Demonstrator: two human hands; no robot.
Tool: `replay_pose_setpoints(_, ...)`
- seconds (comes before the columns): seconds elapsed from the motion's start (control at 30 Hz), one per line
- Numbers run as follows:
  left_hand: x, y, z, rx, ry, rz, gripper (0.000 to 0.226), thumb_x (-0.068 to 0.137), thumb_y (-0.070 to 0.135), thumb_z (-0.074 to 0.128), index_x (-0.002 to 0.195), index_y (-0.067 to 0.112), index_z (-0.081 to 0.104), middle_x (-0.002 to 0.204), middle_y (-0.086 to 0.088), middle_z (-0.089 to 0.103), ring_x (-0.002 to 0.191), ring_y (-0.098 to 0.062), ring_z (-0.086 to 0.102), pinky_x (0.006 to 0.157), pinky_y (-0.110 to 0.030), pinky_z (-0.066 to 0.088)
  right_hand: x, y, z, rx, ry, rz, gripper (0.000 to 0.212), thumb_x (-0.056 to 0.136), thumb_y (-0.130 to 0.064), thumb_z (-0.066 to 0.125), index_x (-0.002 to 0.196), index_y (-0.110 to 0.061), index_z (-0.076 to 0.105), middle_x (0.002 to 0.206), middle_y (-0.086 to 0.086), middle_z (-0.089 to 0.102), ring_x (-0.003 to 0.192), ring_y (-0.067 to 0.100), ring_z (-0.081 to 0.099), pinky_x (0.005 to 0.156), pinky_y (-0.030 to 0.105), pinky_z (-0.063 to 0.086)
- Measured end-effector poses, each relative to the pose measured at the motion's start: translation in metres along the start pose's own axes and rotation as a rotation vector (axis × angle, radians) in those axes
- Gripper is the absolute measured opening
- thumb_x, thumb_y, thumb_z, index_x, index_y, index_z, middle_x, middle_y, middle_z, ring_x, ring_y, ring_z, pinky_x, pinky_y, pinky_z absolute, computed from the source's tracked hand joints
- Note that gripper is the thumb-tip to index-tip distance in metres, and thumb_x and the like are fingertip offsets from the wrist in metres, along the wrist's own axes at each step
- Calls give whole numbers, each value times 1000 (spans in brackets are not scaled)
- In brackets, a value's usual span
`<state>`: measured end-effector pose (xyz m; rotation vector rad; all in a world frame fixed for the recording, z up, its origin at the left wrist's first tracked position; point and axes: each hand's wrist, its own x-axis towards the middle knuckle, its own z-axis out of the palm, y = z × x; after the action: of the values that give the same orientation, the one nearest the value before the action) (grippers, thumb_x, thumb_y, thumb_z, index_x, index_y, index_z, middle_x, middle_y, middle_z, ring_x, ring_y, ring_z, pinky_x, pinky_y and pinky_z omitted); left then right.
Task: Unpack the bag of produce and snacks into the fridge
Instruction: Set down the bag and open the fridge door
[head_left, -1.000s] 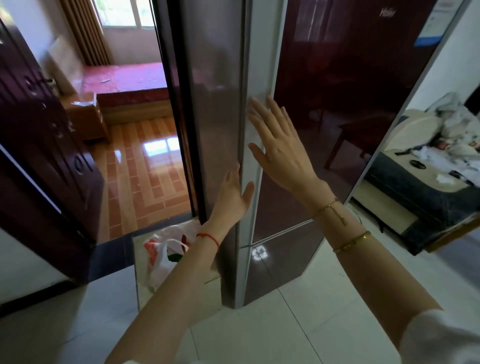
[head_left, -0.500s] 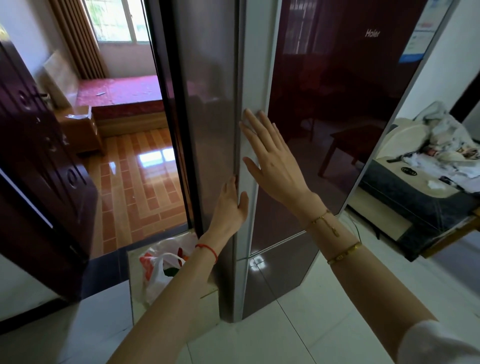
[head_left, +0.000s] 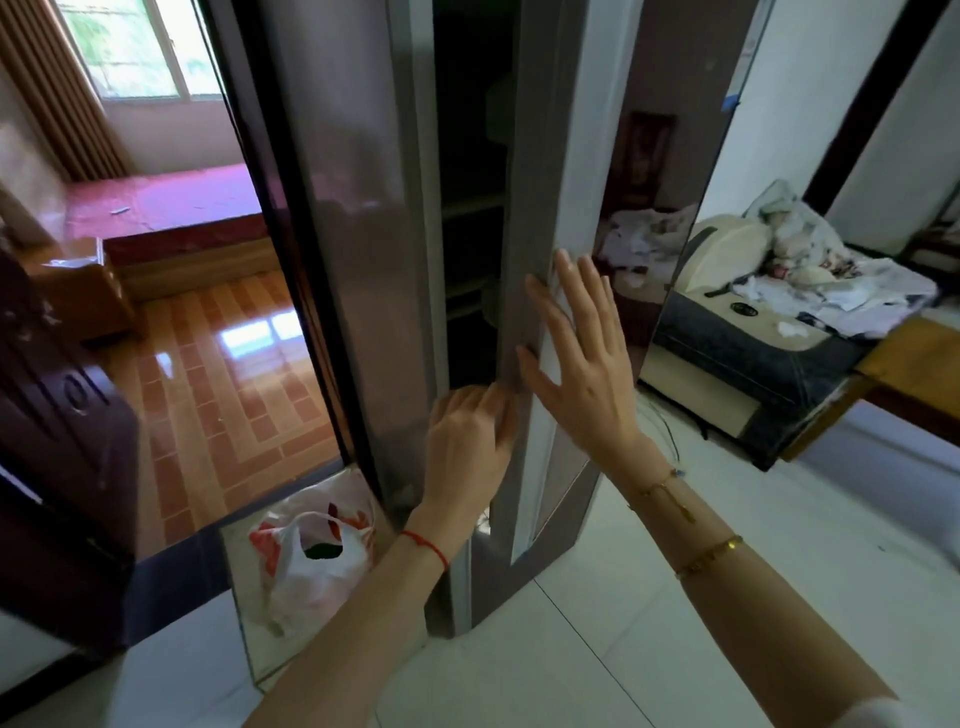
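The tall fridge (head_left: 343, 218) stands straight ahead, grey-sided and glossy. Its upper door (head_left: 535, 197) is ajar, and the dark gap (head_left: 467, 234) shows shelves inside. My left hand (head_left: 467, 436) curls its fingers around the door's edge at the low end of the gap. Beside it, my right hand (head_left: 576, 364) lies flat with straight fingers on the door's edge and front. On the floor to the left of the fridge's foot sits a white plastic bag (head_left: 311, 566), its handles up and red and green contents showing.
A dark wooden room door (head_left: 62, 426) stands open at the left, with a shiny orange tiled floor (head_left: 218, 384) beyond it. To the right is a low bed or sofa (head_left: 769, 338) piled with clothes. White floor tiles (head_left: 675, 623) spread in front.
The fridge's upper door was closed and has swung open a gap. My left hand went from flat on the fridge's side to gripping the door edge. The right hand stayed flat on the door.
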<state>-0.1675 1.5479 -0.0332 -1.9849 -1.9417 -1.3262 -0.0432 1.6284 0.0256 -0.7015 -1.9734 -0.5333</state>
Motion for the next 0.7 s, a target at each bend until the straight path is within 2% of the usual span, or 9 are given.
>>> replay_pose_setpoints(0.07,1,11,1,-39,16,-9,48,95,52,36,114,17,62,113,-2,68,107,-18,65,97,-42,52,-10,6,-14,-29,5,13,60,92,-18,64,146,-10,38,154,19,31,146,38,25,118,54,25)
replay_pose_setpoints(0.13,3,20,5,-59,14,-2,56,93,54,40,128,13,54,132,-7,58,123,-22,57,106,-43,47,-20,12,-28,-61,7,28,61,93,-19,63,147,-11,36,154,19,31,146,38,24,118,56,26)
replay_pose_setpoints(0.2,5,30,10,-65,-2,34,62,93,49,48,142,10,43,147,-11,47,136,-25,47,113,-44,40,-29,16,-43,-92,14,48,60,94,-21,63,146,-10,36,153,20,32,145,39,25,116,57,27)
replay_pose_setpoints(0.27,9,42,15,-115,-50,50,66,95,43,54,151,15,31,157,-9,34,144,-24,36,117,-49,35,-38,22,-58,-123,18,63,60,94,-22,63,146,-9,36,153,19,30,146,37,23,115,59,29)
replay_pose_setpoints(0.37,15,56,27,-131,-88,85,66,101,42,50,156,21,20,164,-4,20,151,-21,19,123,-51,18,-51,33,-80,-182,25,81,67,94,-21,62,150,-13,27,156,12,23,147,32,17,116,58,27)
replay_pose_setpoints(0.47,19,67,39,-112,-114,122,66,104,43,43,158,20,13,167,-2,7,154,-17,3,124,-40,0,-65,45,-99,-249,38,83,76,95,-22,60,155,-21,13,163,-2,6,149,31,12,117,57,25)
replay_pose_setpoints(0.6,21,82,55,-141,-198,161,68,103,42,43,158,19,9,167,-2,4,153,-16,-3,125,-41,-2,-83,61,-126,-342,44,109,80,96,-19,57,156,-24,5,164,-7,-3,148,31,14,120,54,20)
replay_pose_setpoints(0.7,19,101,63,-119,-258,216,67,103,45,38,158,18,9,167,-4,5,151,-16,-5,124,-40,-7,-96,75,-145,-403,49,156,76,95,-15,56,156,-21,10,162,-4,5,146,34,20,121,51,16)
